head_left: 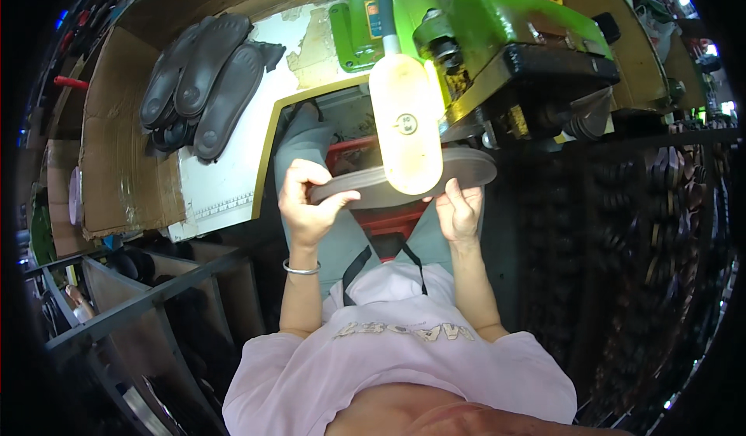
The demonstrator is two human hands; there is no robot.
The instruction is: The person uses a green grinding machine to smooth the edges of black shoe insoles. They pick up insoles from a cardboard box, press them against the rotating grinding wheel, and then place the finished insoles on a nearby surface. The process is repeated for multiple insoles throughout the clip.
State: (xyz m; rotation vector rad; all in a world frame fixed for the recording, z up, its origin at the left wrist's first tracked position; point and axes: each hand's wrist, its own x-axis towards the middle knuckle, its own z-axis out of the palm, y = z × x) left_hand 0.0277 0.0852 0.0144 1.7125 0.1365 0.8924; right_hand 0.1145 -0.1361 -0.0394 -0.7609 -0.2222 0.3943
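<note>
A dark grey shoe sole point(365, 190) lies flat across my lap, held between both hands. My left hand point(308, 200) grips its left end, thumb on top. My right hand point(460, 209) holds its near edge toward the right end, fingers curled under it. A glowing lamp head point(405, 123) on a flexible neck hangs right above the sole and hides its middle. Just behind stands a green machine point(482, 32) with a black work head point(556, 67).
A pile of dark soles point(206, 78) rests on the white bench top point(225, 179) at the left, beside a cardboard sheet point(116, 156). Metal racks point(140, 304) stand at lower left. Shelves of stacked dark soles point(637, 226) fill the right side. A red crate point(385, 222) sits below my knees.
</note>
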